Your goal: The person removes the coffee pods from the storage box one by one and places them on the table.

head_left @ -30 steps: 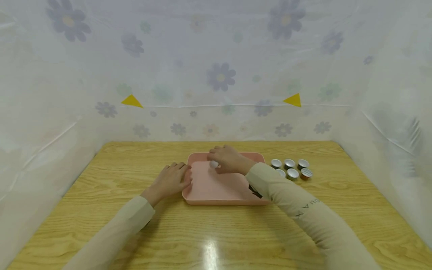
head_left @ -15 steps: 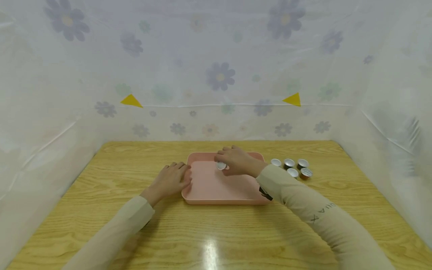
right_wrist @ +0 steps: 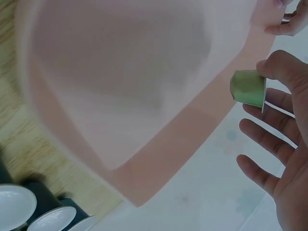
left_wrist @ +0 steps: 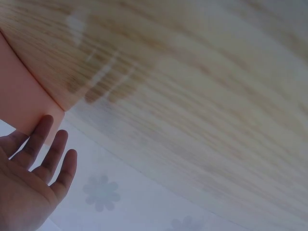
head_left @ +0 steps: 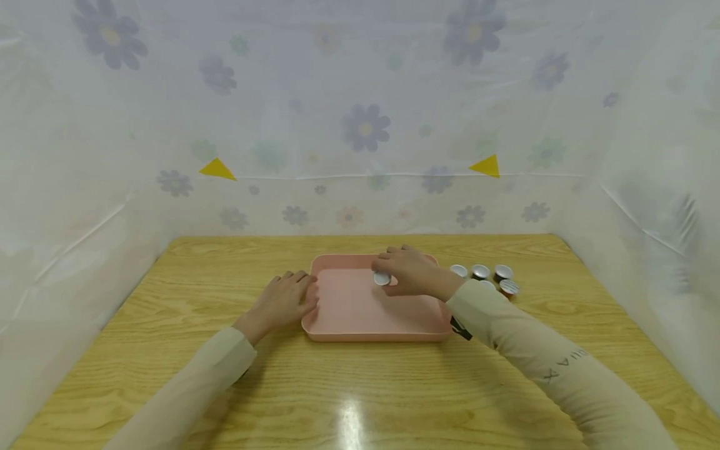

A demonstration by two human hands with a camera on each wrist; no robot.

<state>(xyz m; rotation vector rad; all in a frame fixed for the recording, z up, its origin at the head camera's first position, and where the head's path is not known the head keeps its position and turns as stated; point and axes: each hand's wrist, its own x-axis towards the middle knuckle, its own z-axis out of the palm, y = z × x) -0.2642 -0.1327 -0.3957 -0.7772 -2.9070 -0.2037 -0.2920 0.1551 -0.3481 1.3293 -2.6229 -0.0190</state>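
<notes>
In the head view a pink tray (head_left: 349, 312) lies on the wooden table. My right hand (head_left: 413, 272) is over its back right part and pinches a coffee capsule (head_left: 382, 279). Seen from the right wrist, this capsule (right_wrist: 246, 87) has a green body and a foil lid, with the thumb and index finger at the lid's rim and the other fingers spread. My left hand (head_left: 284, 299) rests against the tray's left side. In the left wrist view the fingers of that hand (left_wrist: 29, 192) lie loosely extended along the pink wall.
Several more coffee capsules (head_left: 480, 272) stand in rows, lids up, just right of the tray; my right sleeve (head_left: 484, 312) partly hides them. A flowered white curtain (head_left: 365, 206) closes off the back and sides of the table (head_left: 253, 387).
My right hand has moved to the right above the tray with the capsule still pinched. The forearm now covers more of the standing capsules. The left hand has stayed at the tray's side.
</notes>
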